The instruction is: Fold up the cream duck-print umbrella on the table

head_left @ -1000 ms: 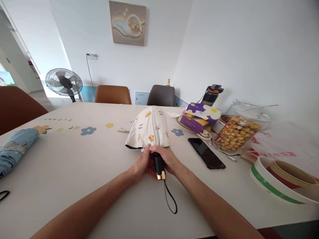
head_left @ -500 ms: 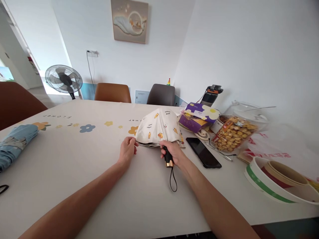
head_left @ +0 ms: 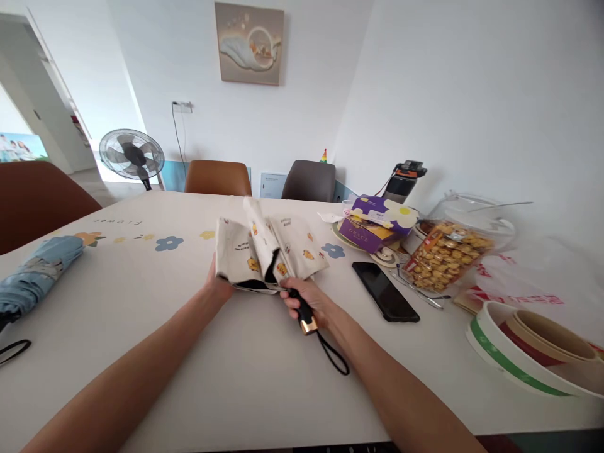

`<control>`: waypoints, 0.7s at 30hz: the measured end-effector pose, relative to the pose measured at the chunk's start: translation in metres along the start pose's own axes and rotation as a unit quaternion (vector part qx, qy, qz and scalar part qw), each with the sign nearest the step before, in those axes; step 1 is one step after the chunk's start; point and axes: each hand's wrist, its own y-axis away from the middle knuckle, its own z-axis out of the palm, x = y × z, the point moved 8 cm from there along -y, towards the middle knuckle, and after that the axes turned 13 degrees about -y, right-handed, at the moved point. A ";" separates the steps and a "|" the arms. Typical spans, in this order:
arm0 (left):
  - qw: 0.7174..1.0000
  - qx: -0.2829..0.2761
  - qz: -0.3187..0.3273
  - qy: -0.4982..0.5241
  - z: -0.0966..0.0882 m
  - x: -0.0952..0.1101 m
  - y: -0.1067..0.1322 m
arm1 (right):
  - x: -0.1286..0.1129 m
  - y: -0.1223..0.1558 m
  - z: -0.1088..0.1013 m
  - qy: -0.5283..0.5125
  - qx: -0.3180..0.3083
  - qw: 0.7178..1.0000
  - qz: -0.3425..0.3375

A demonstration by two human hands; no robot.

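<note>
A cream folding umbrella (head_left: 264, 251) with small yellow and orange prints lies collapsed on the white table (head_left: 264, 377). My right hand (head_left: 309, 299) is closed round its black handle with the gold end cap (head_left: 309, 325); a black wrist strap (head_left: 333, 355) trails toward me. At the canopy's left edge, my left hand (head_left: 218, 288) grips the fabric and lifts a panel upright, its fingers mostly hidden behind the cloth.
A black phone (head_left: 384, 291) lies right of the umbrella. Beyond it are a purple box (head_left: 372, 226), a snack bag (head_left: 446, 251), a bottle (head_left: 401, 179) and striped paper bowls (head_left: 533, 346). A folded blue umbrella (head_left: 33, 277) lies far left. Chairs and a fan (head_left: 133, 154) stand behind.
The canopy was a rounded dome; now its panels are gathered and folded upward. My left hand moved from the rim to under the left fabric edge. The right hand kept the handle.
</note>
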 end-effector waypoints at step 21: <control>0.929 0.140 0.036 -0.342 -0.032 0.029 0.002 | 0.008 -0.004 -0.007 -0.048 0.031 0.997 0.056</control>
